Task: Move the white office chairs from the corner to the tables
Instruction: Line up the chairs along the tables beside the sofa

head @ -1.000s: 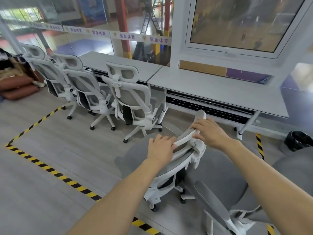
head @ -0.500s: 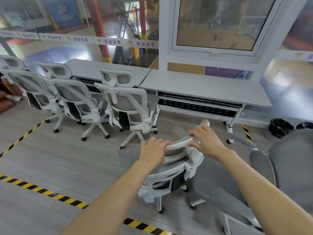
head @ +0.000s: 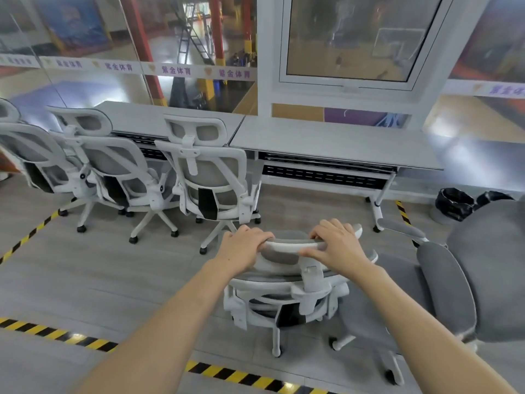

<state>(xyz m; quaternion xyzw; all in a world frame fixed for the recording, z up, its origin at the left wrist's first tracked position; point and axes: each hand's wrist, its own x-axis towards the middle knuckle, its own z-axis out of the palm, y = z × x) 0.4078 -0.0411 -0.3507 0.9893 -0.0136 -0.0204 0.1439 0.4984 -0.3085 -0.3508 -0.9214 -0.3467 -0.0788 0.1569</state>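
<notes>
Both hands are on the white office chair (head: 287, 282) — it stands on the floor just short of the right-hand surface (head: 335, 143), back facing the camera. The left hand (head: 241, 248) curls over the left end of the headrest (head: 292, 245), and the right hand (head: 338, 248) grips the right end, thumb underneath. Three more chairs (head: 210, 177) are already lined up at the left surface (head: 147, 120). A grey chair (head: 460, 280) sits close on the right — black bin (head: 451, 203) beyond it.
</notes>
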